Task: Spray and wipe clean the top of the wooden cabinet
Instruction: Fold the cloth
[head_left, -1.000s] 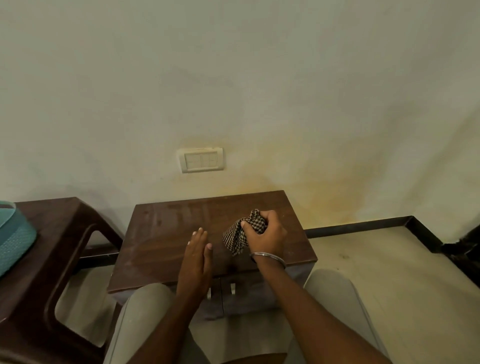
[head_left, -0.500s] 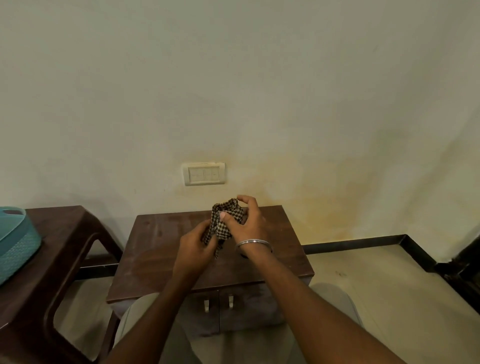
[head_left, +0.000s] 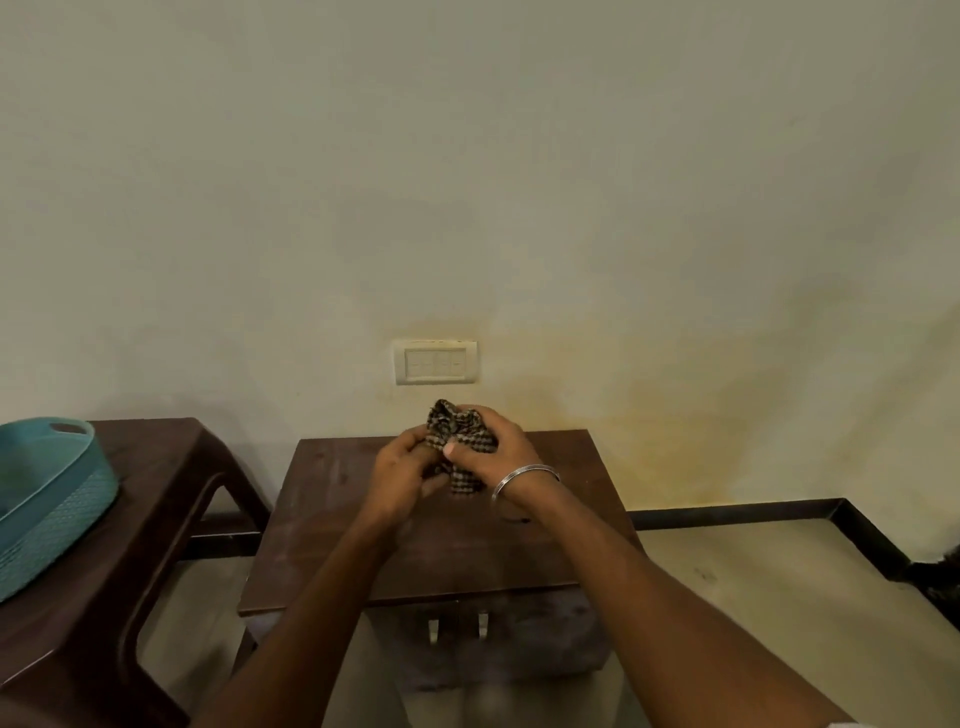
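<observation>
A small dark wooden cabinet (head_left: 322, 530) stands against the wall in front of me, its brown top bare. Above its far half I hold a bunched black-and-white checked cloth (head_left: 457, 431) in both hands. My left hand (head_left: 402, 470) grips the cloth's lower left part. My right hand (head_left: 491, 452), with a silver bangle at the wrist, is closed over the cloth from the right. The cloth is lifted off the cabinet top. No spray bottle is in view.
A dark brown plastic stool (head_left: 156, 499) stands to the left, with a teal basket (head_left: 47, 499) on it. A white switch plate (head_left: 435, 362) is on the wall above the cabinet. Tiled floor (head_left: 769, 597) lies to the right, edged by a dark skirting.
My right hand has lifted the cloth off the cabinet top. My left hand left the surface and joined it on the cloth. Both hands now bunch it tighter.
</observation>
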